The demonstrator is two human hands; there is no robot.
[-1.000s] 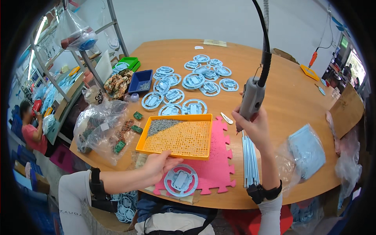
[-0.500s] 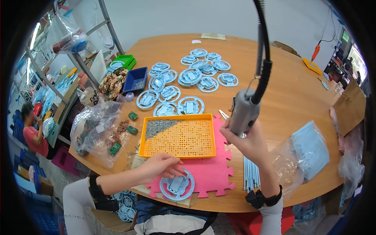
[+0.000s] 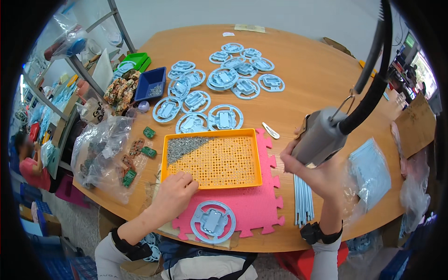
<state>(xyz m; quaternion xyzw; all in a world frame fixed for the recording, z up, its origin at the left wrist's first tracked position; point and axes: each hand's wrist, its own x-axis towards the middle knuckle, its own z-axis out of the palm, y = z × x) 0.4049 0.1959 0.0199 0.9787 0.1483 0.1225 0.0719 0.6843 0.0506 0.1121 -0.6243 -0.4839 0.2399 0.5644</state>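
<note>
My right hand [image 3: 322, 176] is wrapped round a grey electric screwdriver [image 3: 318, 137], which hangs from a black cable and a spring; its tip is hidden. My left hand [image 3: 173, 195] is at the near left edge of a yellow tray [image 3: 259, 161]. Its fingers are curled together over the rim, and whatever is between them cannot be made out. Grey screws [image 3: 184, 147] are heaped in the tray's far left corner; the rest is a perforated plate with many small holes. In front of the tray, a light-blue round plastic part [image 3: 214, 222] rests flat on a pink foam mat [image 3: 252, 205].
Several similar blue parts [image 3: 222, 78] spread over the far table. Left are green circuit boards [image 3: 129, 178], a plastic bag [image 3: 100, 149] and a dark blue bin [image 3: 150, 85]. Right lie grey-blue rods [image 3: 304, 200], a white clip-shaped piece [image 3: 270, 131] and bagged blue parts [image 3: 369, 175].
My left hand has left the round part and moved up-left to the tray's edge, its fingers curling. The screwdriver in my right hand has shifted right and tilted. The view has shifted slightly.
</note>
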